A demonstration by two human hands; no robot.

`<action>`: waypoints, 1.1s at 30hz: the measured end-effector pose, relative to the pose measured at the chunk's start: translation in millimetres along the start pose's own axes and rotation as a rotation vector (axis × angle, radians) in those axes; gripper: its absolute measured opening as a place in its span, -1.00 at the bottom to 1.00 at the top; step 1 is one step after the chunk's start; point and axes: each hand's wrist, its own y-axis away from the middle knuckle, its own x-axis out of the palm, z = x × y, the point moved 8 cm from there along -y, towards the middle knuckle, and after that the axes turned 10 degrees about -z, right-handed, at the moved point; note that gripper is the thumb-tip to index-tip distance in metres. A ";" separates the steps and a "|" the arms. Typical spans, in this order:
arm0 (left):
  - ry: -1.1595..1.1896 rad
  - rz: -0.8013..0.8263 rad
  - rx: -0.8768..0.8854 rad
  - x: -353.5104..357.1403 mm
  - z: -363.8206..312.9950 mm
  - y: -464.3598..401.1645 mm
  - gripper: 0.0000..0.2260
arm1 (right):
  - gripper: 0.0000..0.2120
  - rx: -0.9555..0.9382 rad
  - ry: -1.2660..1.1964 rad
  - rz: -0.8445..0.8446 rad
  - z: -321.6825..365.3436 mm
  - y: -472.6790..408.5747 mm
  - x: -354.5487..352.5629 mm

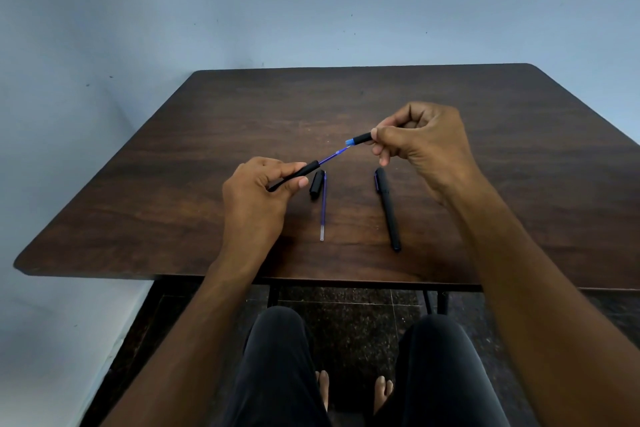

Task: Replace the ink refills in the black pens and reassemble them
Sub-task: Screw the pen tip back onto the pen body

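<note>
My left hand [256,191] grips a black pen barrel [300,173] just above the table, and a blue refill [333,155] sticks out of its open end toward the upper right. My right hand [424,142] pinches the pen's black tip section [360,139], which has a light blue end facing the refill's point. A black cap [316,184] lies on the table beside a loose blue refill [323,208]. To the right lies a whole black pen [388,209] with its cap on.
The dark wooden table [207,135] stands against a pale blue wall [242,3], its front edge close to my knees [277,340]. A dark speckled floor [353,308] shows beneath it.
</note>
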 end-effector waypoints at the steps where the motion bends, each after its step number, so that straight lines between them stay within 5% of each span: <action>1: -0.001 -0.002 0.000 -0.2 0.2 -0.2 -0.74 | -0.88 0.008 -0.012 -0.001 -2.6 -0.6 -0.5; 33: -0.045 0.005 0.059 4.2 -13.7 2.7 -0.75 | -0.89 0.076 -0.077 0.089 -24.3 10.2 13.3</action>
